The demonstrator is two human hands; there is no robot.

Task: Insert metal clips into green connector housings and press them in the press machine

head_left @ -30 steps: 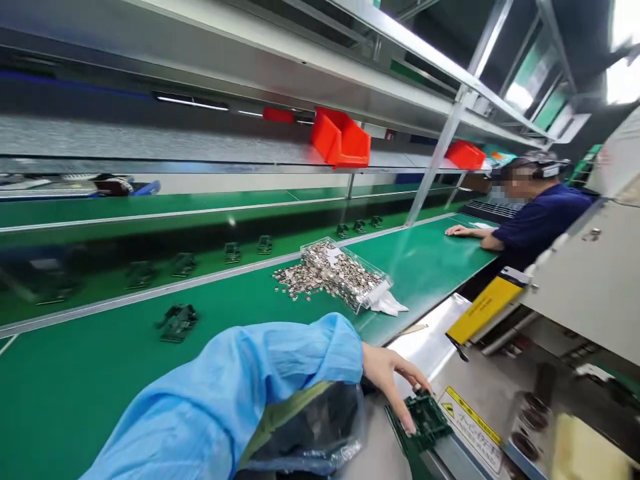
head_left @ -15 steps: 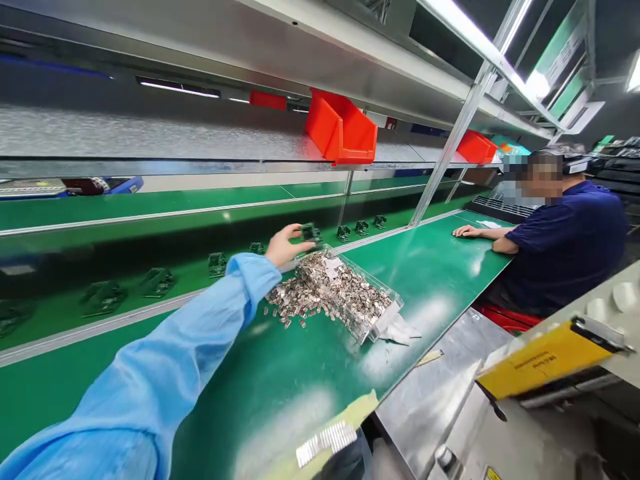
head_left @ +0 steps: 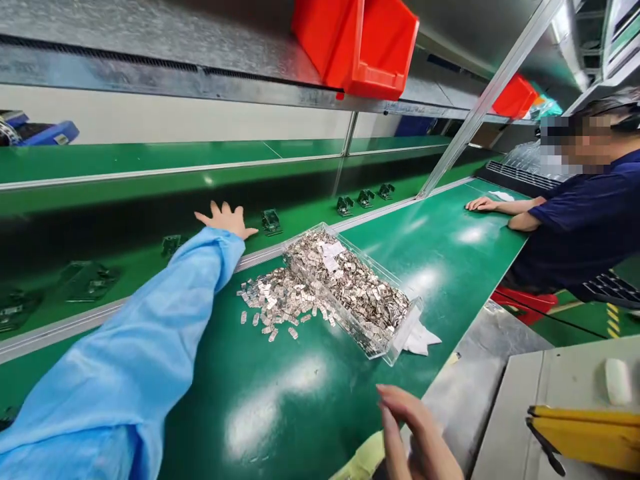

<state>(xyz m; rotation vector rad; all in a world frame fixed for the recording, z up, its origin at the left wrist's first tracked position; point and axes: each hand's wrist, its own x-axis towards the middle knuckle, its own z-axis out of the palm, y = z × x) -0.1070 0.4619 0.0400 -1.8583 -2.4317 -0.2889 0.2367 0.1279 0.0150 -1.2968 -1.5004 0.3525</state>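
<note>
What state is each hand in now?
Left hand: open, fingers spread, beside a small dark-green circuit board.
Right hand: fingers bent, cut off by frame; grip unclear.

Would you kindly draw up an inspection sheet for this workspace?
Surface: green tabletop, glossy, with bright reflections.
Job's things: dark green circuit boards spaced out beyond the metal rail; clear tray heaped with small metal pieces.
Clutter: loose metal pieces beside the tray; white scrap by its end.
Hands: left hand spread, near one board, holding nothing visible; right hand partly cut off, fingers bent.
Cables: one thin dark line, possibly a cable, at right.
Surroundings: co-worker at right; red bins on the shelf.
</note>
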